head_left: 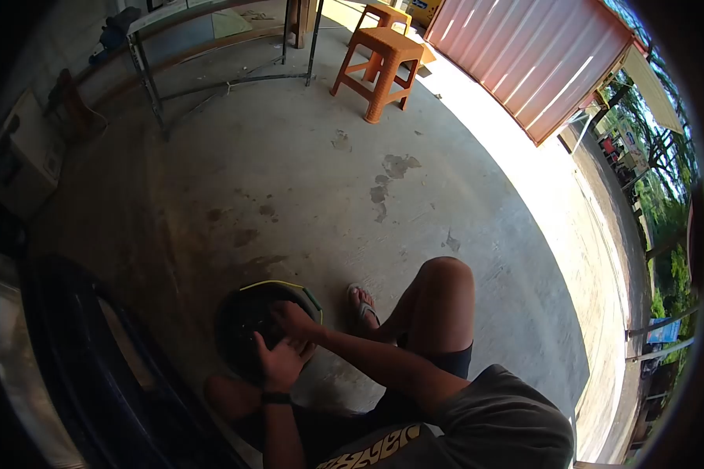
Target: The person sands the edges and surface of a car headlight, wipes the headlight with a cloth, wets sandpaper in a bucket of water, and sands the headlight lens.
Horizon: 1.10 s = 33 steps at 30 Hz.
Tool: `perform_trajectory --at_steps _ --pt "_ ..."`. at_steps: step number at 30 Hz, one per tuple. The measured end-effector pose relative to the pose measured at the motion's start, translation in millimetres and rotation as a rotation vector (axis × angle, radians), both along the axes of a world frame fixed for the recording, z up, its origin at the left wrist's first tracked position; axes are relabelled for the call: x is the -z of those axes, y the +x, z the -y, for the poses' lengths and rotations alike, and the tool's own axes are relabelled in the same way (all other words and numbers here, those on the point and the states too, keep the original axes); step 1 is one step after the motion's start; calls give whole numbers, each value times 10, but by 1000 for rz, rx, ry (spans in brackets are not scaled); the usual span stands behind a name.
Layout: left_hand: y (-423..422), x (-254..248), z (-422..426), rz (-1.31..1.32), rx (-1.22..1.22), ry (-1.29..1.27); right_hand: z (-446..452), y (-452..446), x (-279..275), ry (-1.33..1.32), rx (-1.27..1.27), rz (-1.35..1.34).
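Observation:
A round dark bucket (235,324) stands on the floor in front of me, with a yellow and green handle (274,282) lying along its rim. Both hands are over its mouth, close to each other. My left hand (281,361), with a dark band on the wrist, has its thumb raised and its fingers extended towards the right hand. The fingers of my right hand (292,320) are curled downward; anything between them is too dark to make out. Small light specks show inside the bucket, but its contents are unclear.
A large dark plastic object (78,352) stands close on the left. My sandalled foot (363,306) is right of the bucket. Further off are orange stools (387,47) and a metal-framed table (235,78). A corrugated metal panel (524,59) stands beyond the sunlit edge.

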<state>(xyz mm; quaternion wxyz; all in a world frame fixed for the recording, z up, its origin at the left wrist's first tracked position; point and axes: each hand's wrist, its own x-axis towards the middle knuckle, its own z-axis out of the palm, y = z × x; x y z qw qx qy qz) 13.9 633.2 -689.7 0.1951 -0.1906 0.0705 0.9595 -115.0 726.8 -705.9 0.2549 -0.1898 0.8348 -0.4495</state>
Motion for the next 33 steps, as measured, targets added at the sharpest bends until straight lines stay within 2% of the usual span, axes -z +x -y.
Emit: perform_trajectory --at_steps 2,5,8,11,14,17,18,20,24,26,29,30,33 --pt "10 46 47 127 -44 15 -24 -19 -160 -124 110 200" --pt "-37 258 223 74 -187 -27 166 350 -117 -394 69 65" --pt "-362 638 245 328 -545 -36 430 702 463 -200 -36 -407" --pt "-404 261 63 -16 -290 -387 313 370 46 -1 60 -404" --pt "-365 -133 -182 15 -228 -397 333 204 -57 -5 230 -194" --pt "-360 55 -235 82 -249 -451 363 321 -271 -41 271 24" --pt "-329 197 -202 127 -267 -483 342 354 -388 -108 254 317" --pt "-334 454 -62 215 -294 -541 367 536 -291 -185 166 333" --pt "-383 220 250 171 -479 -392 437 730 -70 -359 33 339" --pt "-352 296 418 111 -565 -410 447 792 -71 -290 7 114" --pt "-359 161 377 114 -450 -28 471 740 -137 -200 -32 -240" --pt "-337 78 305 80 -417 -80 494 697 -158 -175 -41 -356" --pt "-232 28 28 10 -332 -182 565 333 -209 -95 46 -406"
